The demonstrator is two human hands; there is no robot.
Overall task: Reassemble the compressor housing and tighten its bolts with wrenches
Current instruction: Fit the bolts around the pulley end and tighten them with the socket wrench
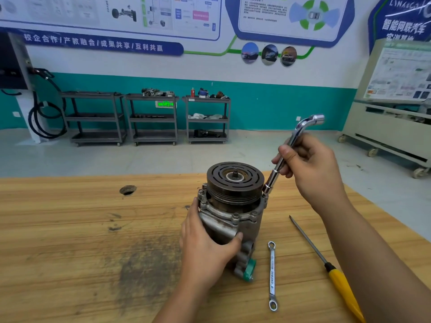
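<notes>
Left hand [207,250] grips the compressor housing [250,226]; right hand [312,169] grips the socket wrench [300,129]. Keep its socket [267,186] fully seated and straight — turn steadily.

The left hand [207,248] holds the compressor [233,206] upright; the right hand [310,166] grips the L-shaped socket wrench [277,169] on a flange bolt.

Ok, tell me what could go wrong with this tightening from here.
1. The wrench in the right hand tilts close beside the pulley, so its socket may sit crooked and slip.
2. The compressor stands on end, steadied only by the left hand; torque could tip it.
3. The screwdriver lies beside that arm and could get knocked off.
</notes>
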